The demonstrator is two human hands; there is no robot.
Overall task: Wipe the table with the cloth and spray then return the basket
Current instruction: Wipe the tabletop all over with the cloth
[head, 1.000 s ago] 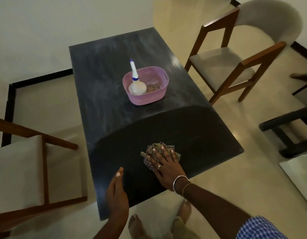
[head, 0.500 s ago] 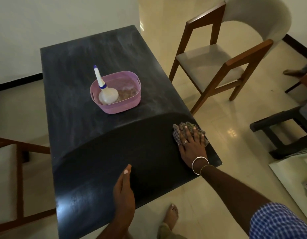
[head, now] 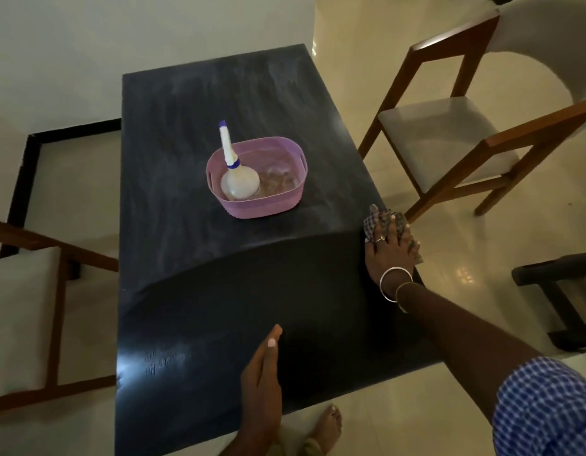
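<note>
A dark table [head: 193,307] fills the middle of the head view; its far half looks dusty and streaked, its near half darker. My right hand [head: 388,255] presses flat on a checked cloth [head: 372,222] at the table's right edge. My left hand [head: 263,380] rests on the near part of the table, fingers together, holding nothing. A pink basket [head: 285,200] stands at the table's centre with a white spray bottle [head: 237,179] with a blue-tipped nozzle inside it.
A wooden chair [head: 476,126] with a pale cushion stands right of the table, close to the cloth. Another chair [head: 25,311] is on the left. A dark low stand [head: 561,291] sits at the far right. My bare feet [head: 328,426] are below the near edge.
My right hand has swept the cloth from the near middle of the table out to the right edge and a little farther away. My left hand has stayed on the near edge.
</note>
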